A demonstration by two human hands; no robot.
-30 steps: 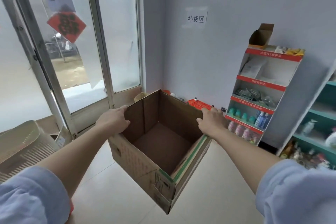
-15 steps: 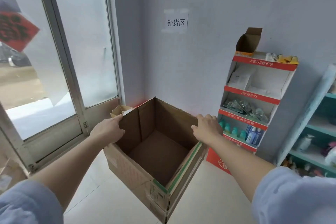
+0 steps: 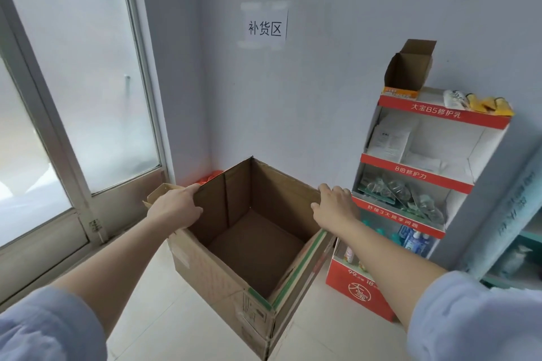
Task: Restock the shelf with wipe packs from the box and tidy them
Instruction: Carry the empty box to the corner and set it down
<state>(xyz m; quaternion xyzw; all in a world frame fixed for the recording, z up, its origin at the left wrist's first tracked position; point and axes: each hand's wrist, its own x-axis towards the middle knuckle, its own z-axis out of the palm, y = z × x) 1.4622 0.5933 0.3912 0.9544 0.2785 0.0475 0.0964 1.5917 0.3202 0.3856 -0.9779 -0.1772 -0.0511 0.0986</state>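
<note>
A brown cardboard box hangs in front of me, open at the top, and its inside shows only bare cardboard. My left hand grips the box's left wall at the rim. My right hand grips the right wall at the rim. A red and white cardboard display shelf stands against the wall at the right. Its tiers hold white packs, clear wrapped packs and small bottles.
A glass door with a grey frame fills the left side. A paper sign hangs on the wall. An open small carton sits on top of the shelf. A teal shelf unit stands at the far right. Something orange lies in the corner behind the box.
My view has swung right and closer to the wall. The box has travelled with both hands toward the corner and the red shelf. The pale basket at the left has left the view.
</note>
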